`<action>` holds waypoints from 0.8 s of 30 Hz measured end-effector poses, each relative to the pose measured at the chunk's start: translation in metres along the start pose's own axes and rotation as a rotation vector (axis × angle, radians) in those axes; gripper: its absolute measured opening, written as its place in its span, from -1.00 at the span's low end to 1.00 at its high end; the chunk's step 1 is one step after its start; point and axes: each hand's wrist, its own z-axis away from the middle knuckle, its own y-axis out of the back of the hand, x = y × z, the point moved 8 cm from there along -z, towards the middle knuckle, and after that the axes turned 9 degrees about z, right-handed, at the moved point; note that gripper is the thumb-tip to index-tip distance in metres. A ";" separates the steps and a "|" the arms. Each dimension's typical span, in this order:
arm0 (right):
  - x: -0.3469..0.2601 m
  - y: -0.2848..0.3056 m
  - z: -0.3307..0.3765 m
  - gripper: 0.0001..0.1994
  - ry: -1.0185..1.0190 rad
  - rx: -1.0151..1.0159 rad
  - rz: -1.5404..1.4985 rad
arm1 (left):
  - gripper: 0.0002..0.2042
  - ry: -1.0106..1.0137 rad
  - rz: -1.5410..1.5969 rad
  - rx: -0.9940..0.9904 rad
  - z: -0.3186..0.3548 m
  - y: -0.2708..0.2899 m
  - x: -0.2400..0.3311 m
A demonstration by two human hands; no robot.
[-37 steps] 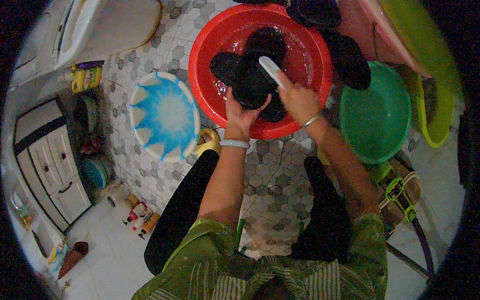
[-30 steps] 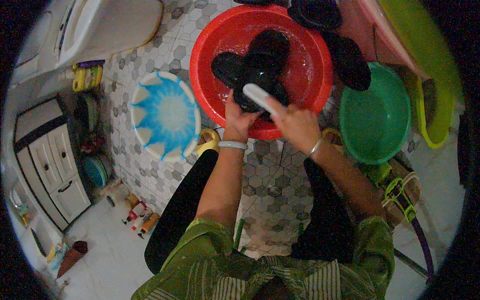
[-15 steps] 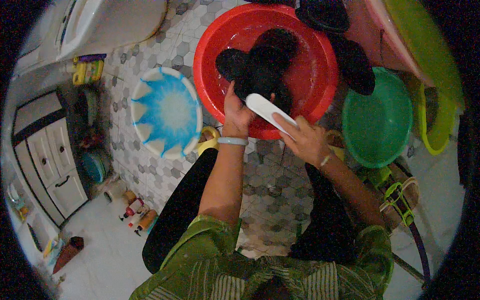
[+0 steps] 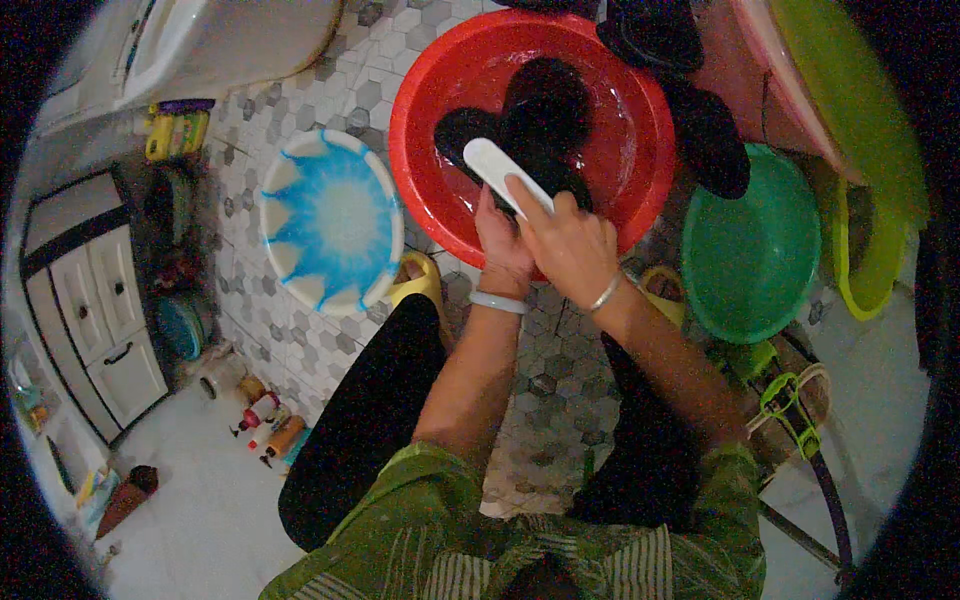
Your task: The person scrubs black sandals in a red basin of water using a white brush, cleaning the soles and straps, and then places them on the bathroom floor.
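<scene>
In front of me stands a red basin (image 4: 405,150) with water and several dark, rounded pieces that look like black shoes (image 4: 545,105). My right hand (image 4: 575,245) is closed on a white scrubbing brush (image 4: 490,160), its index finger stretched along the back. The brush lies across a black shoe at the near side of the basin, and its bristles are hidden. My left hand (image 4: 505,235) grips the near end of that shoe, just under the right wrist. Most of its fingers are covered by the shoe and brush.
More black shoes (image 4: 710,140) lie against the basin's right rim. A green basin (image 4: 750,240) stands to the right, a blue-and-white basin (image 4: 335,220) to the left. A hose (image 4: 830,490) runs at lower right. Bottles (image 4: 285,435) and a white cabinet (image 4: 110,310) are at left.
The brush has moved up and to the left over the shoe, and my right hand went with it. My left hand has shifted right and nearer, so both hands are now close together.
</scene>
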 end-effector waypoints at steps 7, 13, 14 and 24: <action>-0.001 0.033 0.007 -0.50 -0.066 -0.173 -0.004 | -0.45 -0.017 -0.253 0.175 0.013 0.007 0.008; 0.012 -0.002 -0.030 -0.57 -0.077 -0.068 -0.017 | -0.40 -0.068 -0.306 0.249 -0.003 0.012 -0.005; 0.003 0.019 -0.015 -0.55 -0.045 -0.115 -0.065 | -0.54 -0.166 -0.451 0.270 0.009 0.000 0.006; 0.034 0.022 -0.062 -0.57 -0.133 0.047 0.079 | -0.55 -0.304 -0.835 0.050 0.010 -0.042 -0.007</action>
